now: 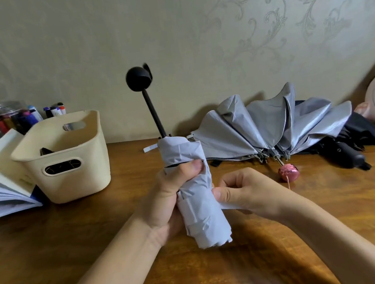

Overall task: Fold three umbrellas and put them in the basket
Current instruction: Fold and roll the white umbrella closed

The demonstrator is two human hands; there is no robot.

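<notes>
Nearest the camera, the likeliest trouble is the roll coming undone. The left hand (165,198) has its grip closed round the middle of the pale grey compact umbrella (200,215), thumb pressed across the folds. The right hand (244,191) has a narrow pinching grip on a thin fabric strip (231,205) coming off the umbrella's right side, probably the closing strap. If the left grip slackens before that strip is wound round and fastened, the loose crumpled panels would likely spring open, and if the pinch slips the strip would drop away. The umbrella is held in the air above the wooden tabletop (75,238), tilted, its frilly canopy end toward the person. The cloth is creased and unevenly bunched, not pleated flat, and a small white tab (150,148) sticks out at the far end. Beyond that a slim black shaft rises to a round black knob handle (138,78). The shaft looks partly extended, so the umbrella may sit awkwardly in the basket unless it is pushed in. Farther right on the tabletop lies a silver-grey umbrella (273,121), half spread, with a shiny pink handle (288,172), and just behind it a black umbrella (348,152); both look unfolded. To the left stands the cream plastic basket (77,176), with something dark inside that I cannot identify.
</notes>
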